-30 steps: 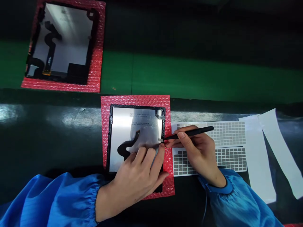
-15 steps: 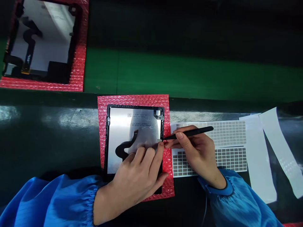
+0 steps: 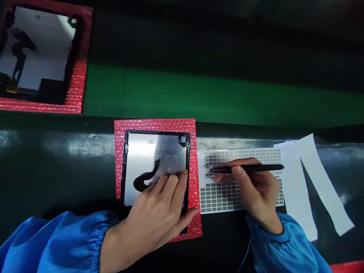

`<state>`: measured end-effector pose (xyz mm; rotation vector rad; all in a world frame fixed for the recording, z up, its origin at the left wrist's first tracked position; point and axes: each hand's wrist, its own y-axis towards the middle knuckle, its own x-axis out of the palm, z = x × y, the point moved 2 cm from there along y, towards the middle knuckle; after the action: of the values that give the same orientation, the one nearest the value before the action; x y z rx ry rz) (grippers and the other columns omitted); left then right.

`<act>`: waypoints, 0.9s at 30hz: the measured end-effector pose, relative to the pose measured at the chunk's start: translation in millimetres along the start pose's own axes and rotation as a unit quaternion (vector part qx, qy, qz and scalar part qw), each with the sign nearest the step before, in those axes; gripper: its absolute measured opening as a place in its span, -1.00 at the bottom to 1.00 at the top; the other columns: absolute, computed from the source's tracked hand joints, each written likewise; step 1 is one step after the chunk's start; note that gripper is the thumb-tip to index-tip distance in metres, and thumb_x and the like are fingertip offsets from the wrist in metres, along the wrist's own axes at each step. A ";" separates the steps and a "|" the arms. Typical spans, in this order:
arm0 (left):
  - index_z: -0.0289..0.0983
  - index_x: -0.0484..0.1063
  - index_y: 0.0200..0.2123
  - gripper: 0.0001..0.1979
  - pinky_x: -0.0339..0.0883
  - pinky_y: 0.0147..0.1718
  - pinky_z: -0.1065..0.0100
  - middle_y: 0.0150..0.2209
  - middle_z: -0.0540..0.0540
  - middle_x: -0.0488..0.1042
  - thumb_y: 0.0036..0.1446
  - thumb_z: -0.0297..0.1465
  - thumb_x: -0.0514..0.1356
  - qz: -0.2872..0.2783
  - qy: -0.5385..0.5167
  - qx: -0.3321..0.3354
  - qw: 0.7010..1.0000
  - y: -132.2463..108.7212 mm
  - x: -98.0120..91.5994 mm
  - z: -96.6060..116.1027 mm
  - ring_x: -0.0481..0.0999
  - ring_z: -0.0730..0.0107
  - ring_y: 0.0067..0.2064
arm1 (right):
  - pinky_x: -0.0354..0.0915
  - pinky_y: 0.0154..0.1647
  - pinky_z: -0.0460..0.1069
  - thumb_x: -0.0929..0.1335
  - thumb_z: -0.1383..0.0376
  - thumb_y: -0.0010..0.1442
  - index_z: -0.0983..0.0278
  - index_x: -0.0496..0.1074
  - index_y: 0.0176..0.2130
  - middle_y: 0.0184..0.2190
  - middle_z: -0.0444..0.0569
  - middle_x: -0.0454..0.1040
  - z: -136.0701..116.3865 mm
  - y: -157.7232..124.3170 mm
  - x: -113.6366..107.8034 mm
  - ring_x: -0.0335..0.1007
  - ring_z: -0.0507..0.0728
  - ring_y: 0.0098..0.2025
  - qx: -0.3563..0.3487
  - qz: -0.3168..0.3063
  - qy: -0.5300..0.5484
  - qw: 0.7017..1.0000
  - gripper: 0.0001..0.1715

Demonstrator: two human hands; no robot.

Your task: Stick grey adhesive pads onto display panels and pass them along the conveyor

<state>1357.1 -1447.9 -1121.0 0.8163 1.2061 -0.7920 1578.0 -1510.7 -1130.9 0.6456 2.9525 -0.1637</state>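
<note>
Dark bench point(image 3: 57, 159): tablet panel point(image 3: 155, 151) on red bubble wrap point(image 3: 119, 159) under spread left hand point(image 3: 153, 204); right hand point(image 3: 256, 193) pinches tweezers point(image 3: 256, 168).

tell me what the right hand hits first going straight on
The right hand, led by its black tweezers, points across the label sheet; probably the red bubble wrap comes first, then the panel's black frame, though the tips' height above the sheet is unclear.

My left hand point(image 3: 153, 216) hides the lower part of the black-framed silver rectangular display panel point(image 3: 159, 151), its tiny black print point(image 3: 160, 148) too small to read. My right hand point(image 3: 253, 193) covers part of the white gridded paper sheet point(image 3: 218, 197). The picture's left edge cuts off a second black-framed panel point(image 3: 36, 57).
</note>
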 end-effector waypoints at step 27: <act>-0.46 0.20 0.37 -0.23 -0.02 0.35 -0.08 0.47 -0.53 0.04 0.36 0.02 0.09 -0.050 -0.017 0.106 0.993 4.4 27.3 22.6 0.08 -0.23 0.48 | 0.61 -0.40 -0.07 0.41 0.33 0.40 0.25 0.52 -0.11 -0.42 -0.08 0.64 18.6 -7.6 -9.8 0.69 0.10 -0.41 -0.008 -0.058 -0.053 0.997 -0.94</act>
<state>1376.4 -1467.8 -1143.6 0.9168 1.1517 -1.0250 1585.3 -1524.0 -1147.4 0.4498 2.8853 -0.1780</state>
